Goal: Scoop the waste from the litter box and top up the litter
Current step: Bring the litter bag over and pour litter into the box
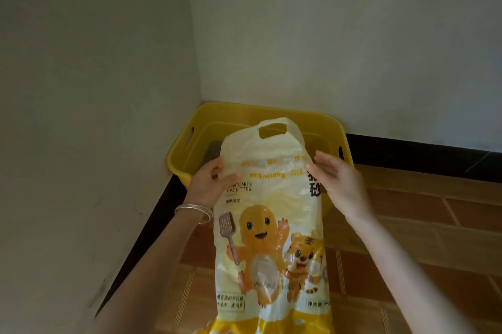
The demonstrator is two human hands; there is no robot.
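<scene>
A yellow and white cat litter bag (271, 225) with cartoon figures stands upright in front of me, its cut-out handle at the top. Behind it a yellow plastic litter box (206, 121) sits in the room corner, mostly hidden by the bag. My left hand (210, 183), with bangles on the wrist, pinches the bag's upper left edge. At the upper right edge my right hand (339, 184) has its fingers straight and touches the bag.
White walls meet behind the box, with a dark skirting (407, 151) along their base. The floor (434, 238) is brown patterned tile on the right and below.
</scene>
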